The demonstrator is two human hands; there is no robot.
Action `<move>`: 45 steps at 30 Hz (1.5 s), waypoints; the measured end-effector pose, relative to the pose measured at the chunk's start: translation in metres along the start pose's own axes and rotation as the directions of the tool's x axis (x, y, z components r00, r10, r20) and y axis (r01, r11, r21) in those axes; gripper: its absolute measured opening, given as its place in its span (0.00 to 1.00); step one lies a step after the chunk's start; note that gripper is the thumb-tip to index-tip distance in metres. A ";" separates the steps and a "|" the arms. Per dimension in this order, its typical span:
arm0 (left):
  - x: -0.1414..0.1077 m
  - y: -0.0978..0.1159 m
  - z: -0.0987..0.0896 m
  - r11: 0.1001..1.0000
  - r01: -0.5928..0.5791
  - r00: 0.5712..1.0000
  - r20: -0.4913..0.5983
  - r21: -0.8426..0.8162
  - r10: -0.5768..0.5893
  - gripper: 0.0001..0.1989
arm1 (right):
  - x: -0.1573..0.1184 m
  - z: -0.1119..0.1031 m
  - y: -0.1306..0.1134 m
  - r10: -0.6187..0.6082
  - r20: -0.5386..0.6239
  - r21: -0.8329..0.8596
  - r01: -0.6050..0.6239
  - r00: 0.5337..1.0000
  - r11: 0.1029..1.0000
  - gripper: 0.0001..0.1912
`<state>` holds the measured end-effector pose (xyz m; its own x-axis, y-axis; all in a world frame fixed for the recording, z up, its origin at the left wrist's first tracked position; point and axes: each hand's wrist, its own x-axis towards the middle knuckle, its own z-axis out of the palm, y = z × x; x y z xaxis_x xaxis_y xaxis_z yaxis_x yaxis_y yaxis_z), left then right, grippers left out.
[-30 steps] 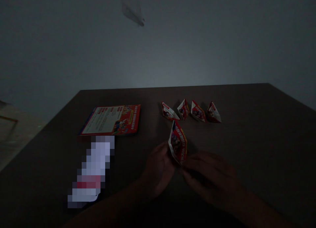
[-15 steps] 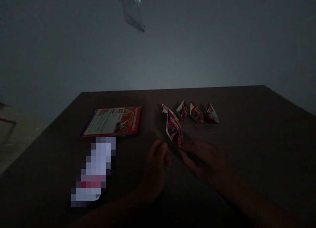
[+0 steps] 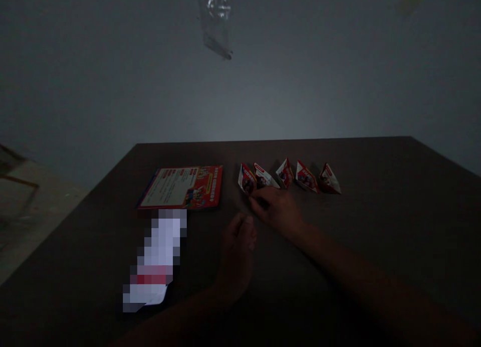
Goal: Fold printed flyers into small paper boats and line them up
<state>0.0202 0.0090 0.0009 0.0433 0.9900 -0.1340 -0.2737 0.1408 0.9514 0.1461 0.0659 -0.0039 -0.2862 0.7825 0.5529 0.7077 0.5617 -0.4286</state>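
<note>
A row of small folded paper boats in red and white print stands on the dark table. My right hand [image 3: 276,206] pinches the near end of the leftmost paper boat [image 3: 247,180], at the row's left end. Close beside that boat is another paper boat [image 3: 265,177], partly hidden by my fingers. Farther right stand a third paper boat [image 3: 285,173], a tilted one [image 3: 306,177] and a paler one [image 3: 329,180]. My left hand [image 3: 238,254] rests closed on the table nearer to me, its fingers curled and nothing visible in them.
A stack of printed red and white sheets [image 3: 180,186] lies to the left. In front of it is a bright, blurred-out phone-like object [image 3: 158,259]. Behind the dark table [image 3: 368,226] rises a pale wall, with a clear plastic pouch [image 3: 216,23] hanging on it.
My right hand has carried the paper boat forward and left and set it at the row's left end. My left hand has stayed nearly still. The view has shifted slightly.
</note>
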 end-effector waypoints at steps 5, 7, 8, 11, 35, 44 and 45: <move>-0.001 0.000 0.000 0.997 -0.012 1.000 0.007 0.079 0.012 0.16 | 0.001 0.007 0.006 0.031 0.011 -0.031 -0.031 0.999 0.999 0.07; -0.001 -0.002 -0.001 0.996 -0.017 1.000 0.010 0.089 0.016 0.16 | 0.000 0.007 0.006 0.032 0.005 -0.034 -0.032 0.999 0.999 0.07; -0.001 -0.003 -0.001 0.996 -0.014 1.000 0.009 0.090 0.013 0.16 | 0.000 0.007 0.006 0.033 0.000 -0.034 -0.033 0.999 0.999 0.07; -0.001 -0.004 -0.002 0.996 0.001 1.000 0.005 0.094 -0.001 0.15 | -0.002 0.005 0.004 0.031 -0.021 -0.024 -0.032 0.999 0.999 0.08; 0.005 0.041 -0.016 -0.028 -0.466 0.884 0.467 0.884 0.022 0.08 | -0.020 -0.016 -0.015 0.132 0.276 -0.020 -0.132 0.952 0.991 0.08; 0.038 0.069 -0.050 -0.492 -0.286 0.921 0.377 0.822 0.096 0.11 | -0.041 -0.026 -0.027 0.135 0.365 0.034 -0.158 0.921 0.987 0.07; 0.041 0.068 -0.053 -0.501 -0.277 0.923 0.372 0.820 0.098 0.11 | -0.041 -0.026 -0.027 0.137 0.362 0.046 -0.165 0.922 0.985 0.06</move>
<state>-0.0476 0.0598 0.0455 0.3708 0.9259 0.0727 0.9129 -0.3489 -0.2120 0.1558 0.0121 0.0035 -0.4006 0.8958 0.1923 0.7146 0.4368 -0.5464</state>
